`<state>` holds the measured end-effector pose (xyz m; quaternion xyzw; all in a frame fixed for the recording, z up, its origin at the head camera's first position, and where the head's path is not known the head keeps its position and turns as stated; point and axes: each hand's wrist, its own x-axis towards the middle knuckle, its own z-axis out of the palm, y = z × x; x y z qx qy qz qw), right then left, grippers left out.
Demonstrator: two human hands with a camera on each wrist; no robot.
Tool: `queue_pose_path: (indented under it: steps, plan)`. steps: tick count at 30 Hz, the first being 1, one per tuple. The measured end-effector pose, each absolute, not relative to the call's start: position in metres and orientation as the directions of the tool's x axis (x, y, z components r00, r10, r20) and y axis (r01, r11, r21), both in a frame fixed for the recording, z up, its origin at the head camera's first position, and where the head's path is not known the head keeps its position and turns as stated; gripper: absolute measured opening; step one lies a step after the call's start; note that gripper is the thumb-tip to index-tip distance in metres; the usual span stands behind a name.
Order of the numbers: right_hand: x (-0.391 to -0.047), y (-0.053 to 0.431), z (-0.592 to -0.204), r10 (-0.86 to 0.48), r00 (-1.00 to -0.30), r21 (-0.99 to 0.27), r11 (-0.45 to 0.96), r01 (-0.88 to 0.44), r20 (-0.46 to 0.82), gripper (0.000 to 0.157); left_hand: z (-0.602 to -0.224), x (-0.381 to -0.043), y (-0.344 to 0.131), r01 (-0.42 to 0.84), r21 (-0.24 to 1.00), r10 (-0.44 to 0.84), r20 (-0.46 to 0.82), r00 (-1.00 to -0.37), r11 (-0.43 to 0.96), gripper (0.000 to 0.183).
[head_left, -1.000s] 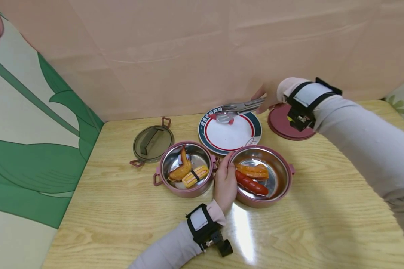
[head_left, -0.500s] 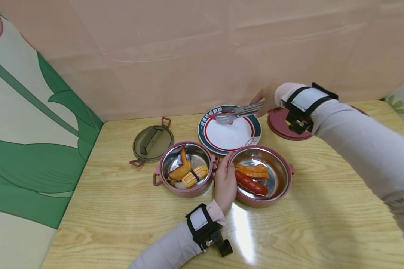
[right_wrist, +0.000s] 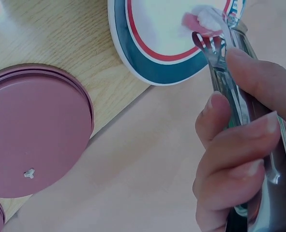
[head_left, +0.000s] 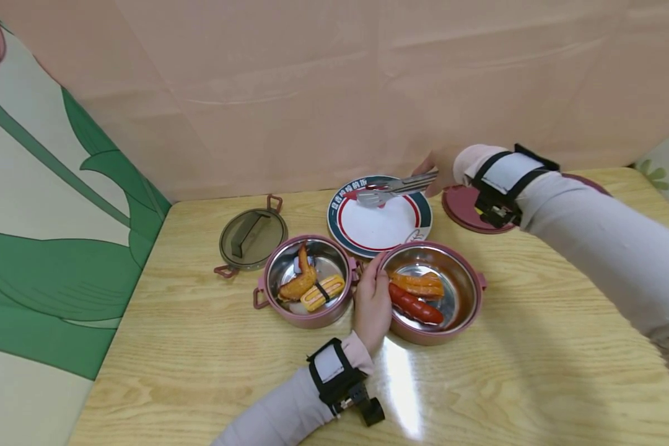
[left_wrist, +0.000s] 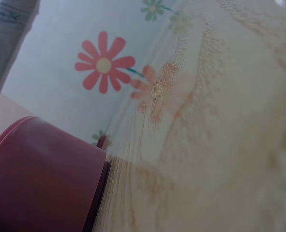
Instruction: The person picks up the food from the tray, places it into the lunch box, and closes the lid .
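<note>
In the head view my left hand grips the left side of the larger pink pot, which holds a red sausage and an orange-brown strip of food. The left wrist view shows only this pot's outer wall. My right hand holds metal tongs over the far part of a white plate with a dark rim. At the tongs' tips is a small red-and-white piece, partly hidden; whether they pinch it, I cannot tell. Fingers wrap the tongs' handle in the right wrist view.
A smaller pink pot, left of my left hand, contains a chicken wing and a yellow banded piece. Behind it lies a lid with a dark handle. Maroon round lids lie under my right forearm. A wall stands behind the table.
My right hand and wrist have come down slightly, bringing the tongs a little lower over the plate. My left hand and both pots have stayed in place.
</note>
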<state>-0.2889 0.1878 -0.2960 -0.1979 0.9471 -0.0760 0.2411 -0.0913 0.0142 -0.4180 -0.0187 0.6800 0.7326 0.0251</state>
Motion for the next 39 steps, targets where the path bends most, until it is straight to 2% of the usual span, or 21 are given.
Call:
queue_pose_path:
  steps: [6, 13, 20, 39]
  plan:
    - [-0.283, 0.192, -0.297, -0.474, -0.796, -0.258, 0.879, -0.401, -0.378, 0.047, -0.418, -0.092, 0.014, -0.079, 0.994, 0.019, -0.077, -0.997, -0.071, 0.043]
    - [-0.276, 0.192, -0.294, -0.469, -0.811, -0.260, 0.880, -0.397, -0.350, 0.045, -0.417, -0.092, 0.013, -0.102, 0.992, 0.028, -0.100, -0.995, -0.078, 0.043]
    - [-0.273, 0.193, -0.294, -0.543, -0.774, -0.271, 0.838, -0.474, -0.325, 0.043, -0.418, -0.091, 0.012, -0.091, 0.993, 0.026, -0.089, -0.996, -0.069, 0.043]
    - [-0.279, 0.204, -0.294, -0.589, -0.749, -0.284, 0.806, -0.520, -0.303, 0.043, -0.416, -0.091, 0.011, -0.108, 0.992, 0.028, -0.107, -0.994, -0.065, 0.043]
